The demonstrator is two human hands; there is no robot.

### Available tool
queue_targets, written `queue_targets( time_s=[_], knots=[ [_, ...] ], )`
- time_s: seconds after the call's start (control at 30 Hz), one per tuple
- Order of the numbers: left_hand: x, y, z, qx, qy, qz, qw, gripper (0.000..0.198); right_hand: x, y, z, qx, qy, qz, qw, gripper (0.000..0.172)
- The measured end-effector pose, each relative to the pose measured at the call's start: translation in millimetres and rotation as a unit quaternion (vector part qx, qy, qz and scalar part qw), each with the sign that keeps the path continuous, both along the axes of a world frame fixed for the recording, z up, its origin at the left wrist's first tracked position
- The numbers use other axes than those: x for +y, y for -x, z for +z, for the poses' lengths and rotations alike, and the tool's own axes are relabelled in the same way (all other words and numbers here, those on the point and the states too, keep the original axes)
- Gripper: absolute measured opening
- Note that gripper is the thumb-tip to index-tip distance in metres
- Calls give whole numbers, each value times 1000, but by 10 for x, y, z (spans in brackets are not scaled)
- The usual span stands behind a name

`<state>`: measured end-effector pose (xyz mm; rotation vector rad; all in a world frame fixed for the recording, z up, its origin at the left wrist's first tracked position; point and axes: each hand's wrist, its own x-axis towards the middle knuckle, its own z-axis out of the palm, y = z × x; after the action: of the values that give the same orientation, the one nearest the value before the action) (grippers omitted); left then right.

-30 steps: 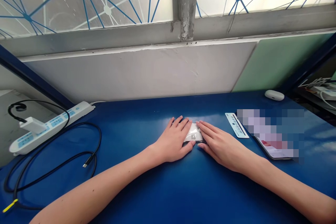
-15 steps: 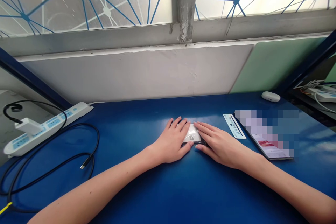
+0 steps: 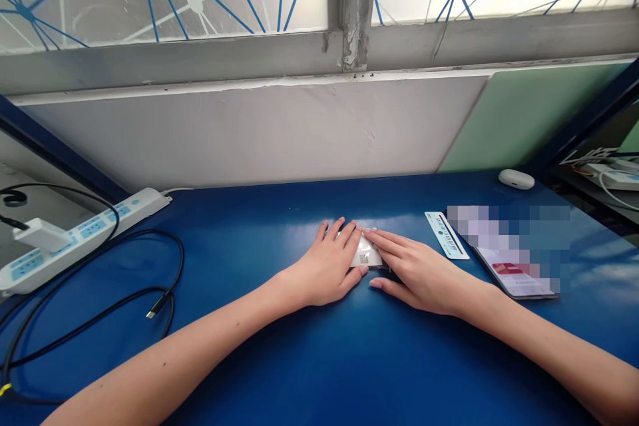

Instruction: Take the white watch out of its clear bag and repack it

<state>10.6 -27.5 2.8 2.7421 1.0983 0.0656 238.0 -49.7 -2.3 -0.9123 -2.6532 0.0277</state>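
Note:
A small flat packet [image 3: 368,255], white on top with a square printed code and a dark lower edge, lies on the blue table [image 3: 319,359]. My left hand [image 3: 332,265] rests flat over its left side, fingers spread and thumb along the near edge. Over the right side lies my right hand [image 3: 413,267], its fingers stretched out, the thumb apart from them and touching down near the packet's near corner. Both palms face down. Much of the packet is hidden under the fingers, so its full outline does not show.
Right of my hands lie a pale blue printed card [image 3: 446,235] and a phone [image 3: 516,276], partly blurred. A white earbud case [image 3: 516,179] sits at the back right. On the left are a power strip [image 3: 94,229], a white charger [image 3: 42,235] and a looped black cable [image 3: 160,303].
The view has shifted slightly, so the surroundings sit a little higher in the picture. My right fingers have edged slightly left over the packet; both hands stay on it.

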Motion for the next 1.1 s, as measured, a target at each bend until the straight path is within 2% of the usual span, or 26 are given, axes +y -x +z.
queue_targets(
  time_s=[0.23,0.53,0.7,0.87,1.1],
  knots=[
    [18,2,-40,-6,-18,-2,1000,64,-37,74,11,10,-12,-16,1000,61],
    [41,21,-39,-1,-13,-14,1000,64,134,-170,14,38,15,-6,999,35],
    [43,30,-76,-21,-10,0,1000,64,177,-192,-37,39,11,-22,999,38],
    [28,29,-42,-34,-5,6,999,60,202,-203,-89,22,-28,-59,998,48],
    [17,37,-23,-51,-7,-8,999,53,254,-236,-67,54,-43,-69,995,33]
  ],
)
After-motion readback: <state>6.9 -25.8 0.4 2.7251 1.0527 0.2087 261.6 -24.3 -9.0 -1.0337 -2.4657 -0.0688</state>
